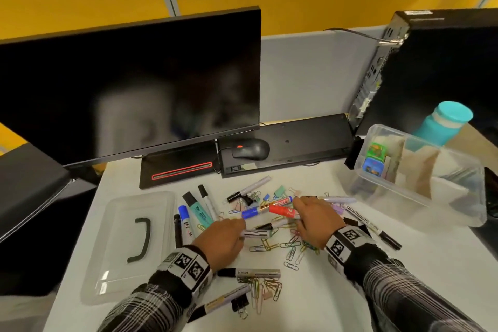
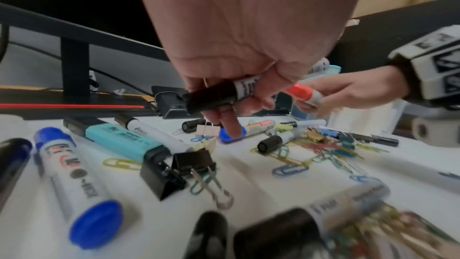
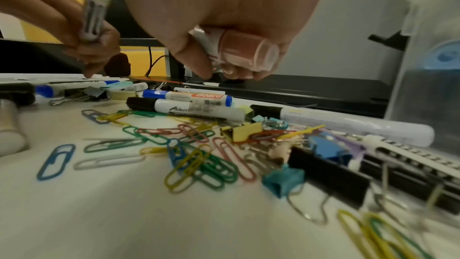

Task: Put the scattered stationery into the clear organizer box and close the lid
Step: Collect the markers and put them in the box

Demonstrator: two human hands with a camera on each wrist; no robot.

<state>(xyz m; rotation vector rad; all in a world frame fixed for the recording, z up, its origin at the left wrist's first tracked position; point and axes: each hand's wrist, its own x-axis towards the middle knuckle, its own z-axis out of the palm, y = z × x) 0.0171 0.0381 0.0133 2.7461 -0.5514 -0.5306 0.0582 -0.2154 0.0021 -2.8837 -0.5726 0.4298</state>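
Observation:
Markers, paper clips (image 1: 291,245) and binder clips lie scattered on the white desk. My left hand (image 1: 239,232) grips a black-capped white marker (image 2: 219,94), and its index finger reaches down onto the blue-capped marker (image 2: 232,135). My right hand (image 1: 299,210) holds a red-capped marker (image 1: 283,210) just above the pile; its cap (image 3: 246,52) faces the right wrist camera. The clear organizer box (image 1: 417,191) stands open at the right, beyond my right hand. Its clear lid (image 1: 129,245), with a black handle, lies flat at the left.
A teal highlighter (image 1: 198,209) and a blue marker (image 1: 186,221) lie by the lid. A silver marker (image 1: 256,273) lies near my left wrist. Monitor (image 1: 129,83), mouse (image 1: 250,149), keyboard (image 1: 310,137), computer tower (image 1: 444,67) and teal bottle (image 1: 442,121) line the back.

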